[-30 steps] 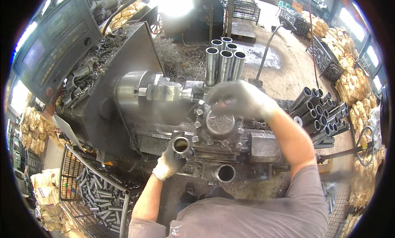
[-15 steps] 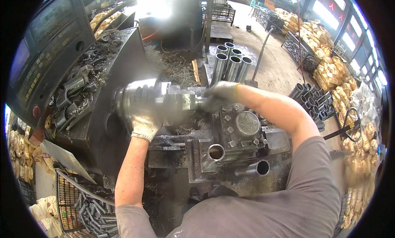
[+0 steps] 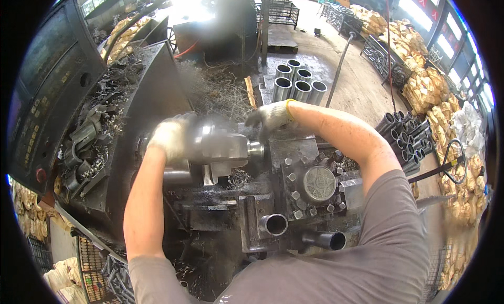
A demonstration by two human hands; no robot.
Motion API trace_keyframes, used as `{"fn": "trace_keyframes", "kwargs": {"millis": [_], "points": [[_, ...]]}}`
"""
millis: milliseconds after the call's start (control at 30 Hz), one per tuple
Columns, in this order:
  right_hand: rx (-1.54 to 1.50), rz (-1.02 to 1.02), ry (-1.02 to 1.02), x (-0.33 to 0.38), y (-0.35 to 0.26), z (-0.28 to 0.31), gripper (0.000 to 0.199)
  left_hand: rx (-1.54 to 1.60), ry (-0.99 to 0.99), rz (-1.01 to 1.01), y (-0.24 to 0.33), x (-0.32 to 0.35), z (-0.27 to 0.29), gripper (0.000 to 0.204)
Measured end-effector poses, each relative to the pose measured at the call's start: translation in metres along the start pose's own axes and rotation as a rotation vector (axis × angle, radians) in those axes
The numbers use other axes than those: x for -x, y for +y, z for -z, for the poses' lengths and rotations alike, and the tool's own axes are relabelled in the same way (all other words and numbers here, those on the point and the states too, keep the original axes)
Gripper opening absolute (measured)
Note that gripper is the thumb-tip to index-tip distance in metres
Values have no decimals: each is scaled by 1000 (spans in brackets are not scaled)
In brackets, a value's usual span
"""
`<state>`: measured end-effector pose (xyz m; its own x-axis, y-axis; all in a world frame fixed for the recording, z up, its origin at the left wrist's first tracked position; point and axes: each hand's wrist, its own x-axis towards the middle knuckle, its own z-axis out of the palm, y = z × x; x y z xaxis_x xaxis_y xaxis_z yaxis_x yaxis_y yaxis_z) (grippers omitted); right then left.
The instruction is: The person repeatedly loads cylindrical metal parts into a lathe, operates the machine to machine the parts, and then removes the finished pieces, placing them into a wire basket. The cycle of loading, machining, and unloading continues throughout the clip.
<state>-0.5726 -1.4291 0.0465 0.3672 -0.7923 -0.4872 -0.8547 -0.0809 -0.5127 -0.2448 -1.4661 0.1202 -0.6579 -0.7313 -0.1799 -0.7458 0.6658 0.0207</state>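
Note:
A lathe chuck [image 3: 220,149] with stepped metal jaws stands left of centre, partly blurred. From its right side a short shiny metal tube end [image 3: 256,149] sticks out. My left hand [image 3: 170,138], in a pale knitted glove, is at the chuck's left upper side; its fingers are too blurred to read. Above and just right of the tube end is my right hand [image 3: 273,116], gloved with darkened fingers stretched leftward, apart from the tube and holding nothing visible. Right of the chuck sits a square tool post [image 3: 319,184] ringed with bolts.
Two metal tubes, one upright [image 3: 274,225] and one lying [image 3: 325,240], rest on the near carriage. Several upright tubes [image 3: 300,88] stand beyond my right hand. More dark tubes [image 3: 404,136] are stacked at right. Metal shavings [image 3: 220,91] lie behind the chuck.
My left hand has moved left and up along the chuck. My right hand has come off the tube end, its fingers loosened. The chuck jaws appear turned, and the view has shifted slightly.

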Motion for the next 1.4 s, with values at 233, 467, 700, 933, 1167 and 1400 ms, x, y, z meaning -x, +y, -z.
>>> {"fn": "trace_keyframes", "kwargs": {"millis": [233, 467, 700, 933, 1167, 1400], "points": [[-1, -184, -292, -2, -24, -28, 48, 252, 635, 4, -4, 19, -64, 90], [131, -32, -143, 19, -48, -47, 50, 18, 922, -4, -5, 60, -93, 74], [808, -378, 419, 146, -63, -34, 55, 87, 903, -21, 3, 45, -92, 73], [-407, -227, 297, 231, -216, -165, 61, 1445, 605, -511, 81, 165, -158, 113], [-1372, -309, 100, 192, -181, -351, 69, 2462, -3, 386, 169, 256, -248, 45], [-871, -327, 204, 167, -119, -429, 62, 2346, -130, 346, 161, 249, -296, 38]]}}
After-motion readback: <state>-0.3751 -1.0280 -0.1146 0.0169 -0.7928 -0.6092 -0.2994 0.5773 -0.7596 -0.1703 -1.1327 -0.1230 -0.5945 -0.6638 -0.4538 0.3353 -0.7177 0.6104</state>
